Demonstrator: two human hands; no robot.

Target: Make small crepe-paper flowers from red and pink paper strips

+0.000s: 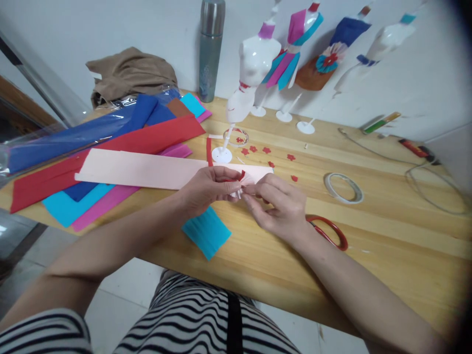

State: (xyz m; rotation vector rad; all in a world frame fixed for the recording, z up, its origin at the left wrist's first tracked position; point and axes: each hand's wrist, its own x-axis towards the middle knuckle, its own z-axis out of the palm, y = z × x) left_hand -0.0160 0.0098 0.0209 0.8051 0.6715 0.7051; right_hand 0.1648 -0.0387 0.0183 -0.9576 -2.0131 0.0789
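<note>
Between both hands is a small piece of pleated pale pink crepe paper with a bit of red at its top. My left hand pinches it from the left, thumb towards me. From the right, the fingertips of my right hand close on its lower edge; the exact grip is partly hidden. Under the hands lies a long pale pink paper strip. A turquoise crepe paper piece rests just below my left hand. Red-handled scissors lie by my right wrist, their blades hidden.
A white mini mannequin stands ahead, with dressed ones behind it. Small red paper flowers, a tape roll and a glue gun cable lie rightward. Coloured paper is piled left, near a thermos.
</note>
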